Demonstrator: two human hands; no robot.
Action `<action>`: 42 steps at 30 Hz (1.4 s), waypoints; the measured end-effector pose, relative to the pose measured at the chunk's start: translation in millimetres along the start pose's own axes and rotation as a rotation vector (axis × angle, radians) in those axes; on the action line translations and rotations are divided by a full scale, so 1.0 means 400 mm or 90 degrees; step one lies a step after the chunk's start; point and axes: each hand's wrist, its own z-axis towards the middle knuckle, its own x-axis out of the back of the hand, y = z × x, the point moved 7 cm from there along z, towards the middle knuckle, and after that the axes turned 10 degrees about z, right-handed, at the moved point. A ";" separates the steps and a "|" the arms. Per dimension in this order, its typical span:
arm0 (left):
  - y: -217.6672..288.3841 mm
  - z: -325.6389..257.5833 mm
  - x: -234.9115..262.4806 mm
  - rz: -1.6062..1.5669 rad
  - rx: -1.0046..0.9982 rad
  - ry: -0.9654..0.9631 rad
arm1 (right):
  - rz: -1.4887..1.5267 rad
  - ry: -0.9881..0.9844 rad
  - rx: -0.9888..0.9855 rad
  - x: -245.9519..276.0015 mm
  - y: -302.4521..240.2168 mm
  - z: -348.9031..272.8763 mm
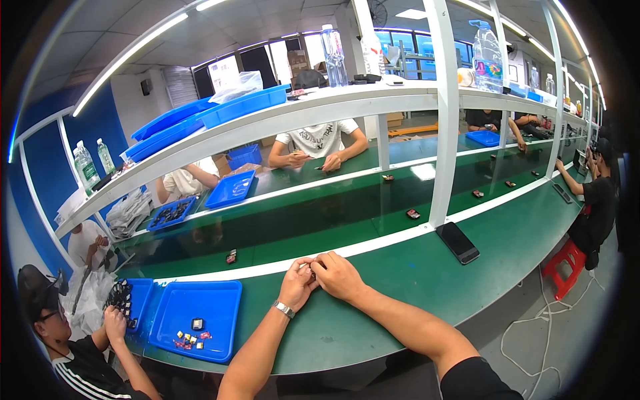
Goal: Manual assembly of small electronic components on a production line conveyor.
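the green table (400, 280) bends across the whole view, with a darker green conveyor belt (320, 220) running along its far side behind a white rail. a white frame post (445, 113) rises from that rail and carries a white shelf (300, 110) overhead, loaded with blue trays and clear water bottles (333, 53).

on the table at the left lies a wide blue tray (200, 310) holding a few small red, yellow and dark parts near its lower middle. just beside it to the left, another person's hand reaches at a second blue tray (141, 297) full of dark parts. a black phone (458, 242) lies flat on the table right of the post, well apart from the hands.

the left hand (297, 285), with a silver watch on its wrist, and the right hand (339, 275) meet just in front of the white rail, touching each other. their fingertips are pinched together on a small dark part (313, 268), mostly hidden between them, so each grip is closed on it; the part is held just above the table edge by the rail.

several small dark pieces (413, 214) sit spaced along the belt, one (231, 256) near the left.
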 end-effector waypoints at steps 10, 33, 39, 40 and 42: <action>-0.004 0.000 0.001 -0.002 0.008 0.014 | 0.012 0.004 -0.027 0.004 0.005 0.001; 0.002 -0.001 0.006 0.061 -0.008 0.052 | 0.064 0.009 -0.089 0.000 0.019 -0.014; -0.005 0.003 0.015 -0.002 0.002 0.008 | 0.080 0.015 -0.095 0.002 0.025 -0.015; -0.007 0.003 0.017 0.001 0.002 0.012 | 0.076 0.018 -0.085 0.002 0.022 -0.015; -0.010 0.004 0.017 -0.004 0.004 0.009 | 0.072 0.022 -0.076 0.003 0.022 -0.015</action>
